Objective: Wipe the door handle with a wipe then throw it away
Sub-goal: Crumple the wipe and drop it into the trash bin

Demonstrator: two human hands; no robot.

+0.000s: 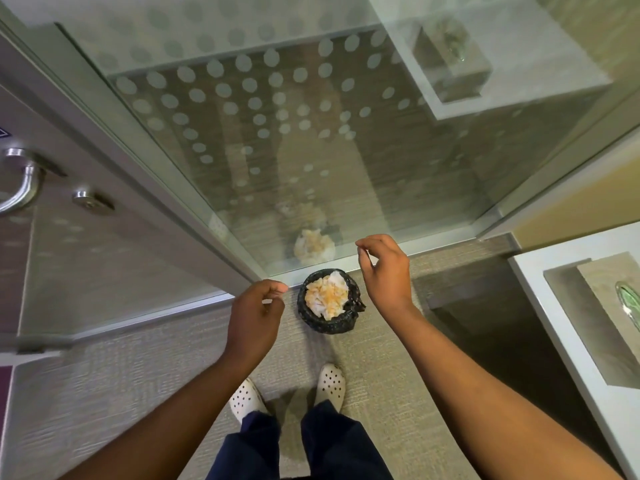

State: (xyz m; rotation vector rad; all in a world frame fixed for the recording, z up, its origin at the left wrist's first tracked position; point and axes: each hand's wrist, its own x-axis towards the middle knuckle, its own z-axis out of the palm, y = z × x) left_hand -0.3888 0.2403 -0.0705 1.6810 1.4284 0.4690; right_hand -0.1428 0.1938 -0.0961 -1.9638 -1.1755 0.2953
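Observation:
A small bin with a black liner point(313, 318) stands on the carpet against the glass wall, filled with crumpled white and orange wipes point(325, 295). My left hand point(254, 315) hovers just left of the bin, fingers loosely curled and holding nothing. My right hand point(384, 270) hangs above and right of the bin, fingers apart and empty. The curved metal door handle point(24, 183) is on the door at the far left, well away from both hands.
A glass wall with frosted dots point(277, 116) rises right behind the bin and mirrors it. A white counter point(568, 327) with a recessed wipe dispenser point(627, 299) stands at the right. A round lock point(85, 199) sits by the handle. My feet point(287, 393) are on the carpet.

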